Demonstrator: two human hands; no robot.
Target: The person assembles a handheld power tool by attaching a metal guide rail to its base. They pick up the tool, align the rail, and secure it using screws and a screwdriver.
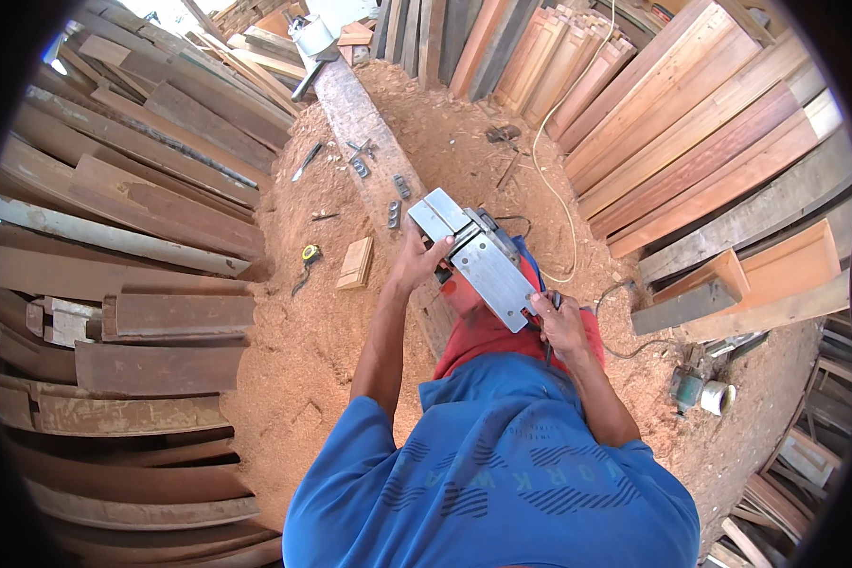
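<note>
An electric hand planer [494, 275] lies upside down over my lap, its silver sole facing up and the slot across it showing. My left hand [415, 261] grips one side near the front plate, thumb resting on the metal. At the rear end, my right hand [564, 328] is closed with its thumb at the edge of the sole. A slim dark tool pokes out beside those fingers; its kind is unclear. Beyond the planer, small dark metal pieces [394, 214] sit on a long plank [355, 109].
Wood shavings cover the floor. Left of the plank lie a wooden block [354, 265], a yellow tape measure [310, 254] and a bladed tool [307, 161]. A pale cable [540, 156] curves at the right, near a green power tool [684, 390]. Stacked boards [161, 367] surround the area.
</note>
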